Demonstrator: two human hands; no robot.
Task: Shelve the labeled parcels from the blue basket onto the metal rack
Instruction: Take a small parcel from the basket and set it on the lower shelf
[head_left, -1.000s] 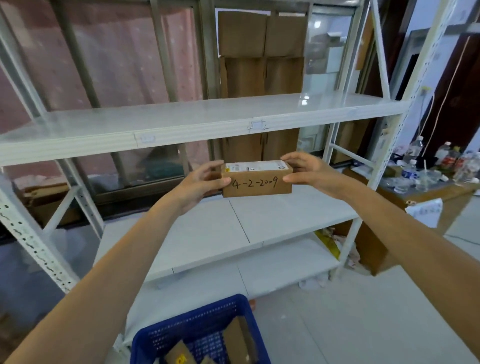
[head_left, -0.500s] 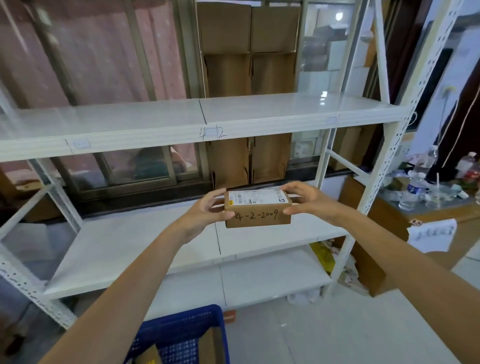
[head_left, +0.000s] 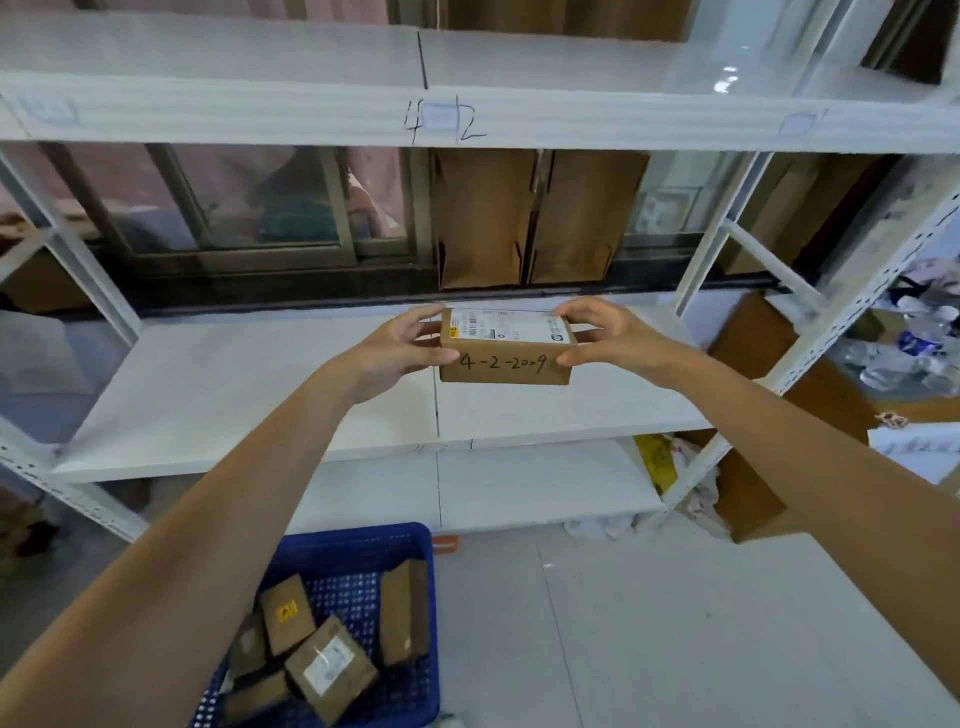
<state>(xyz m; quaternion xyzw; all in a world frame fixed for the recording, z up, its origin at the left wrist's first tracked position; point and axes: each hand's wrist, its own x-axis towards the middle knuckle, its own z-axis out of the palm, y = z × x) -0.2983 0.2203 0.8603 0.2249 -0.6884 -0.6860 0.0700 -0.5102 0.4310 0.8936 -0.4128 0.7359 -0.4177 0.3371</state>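
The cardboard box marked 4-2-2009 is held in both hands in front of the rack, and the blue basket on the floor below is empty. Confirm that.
Not quite. The box is held at its ends by the left hand and right hand in front of the rack, but the blue basket is not empty: the head view shows several cardboard parcels lying in it.

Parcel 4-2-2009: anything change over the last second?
The view swung left and tilted down, so the "4 2" mark on the upper shelf edge now sits above the parcel, and more of the blue basket shows. The parcel sits lower in view, in front of the middle shelf, not set down. Unchanged: left hand and right hand keep their grip on its ends.
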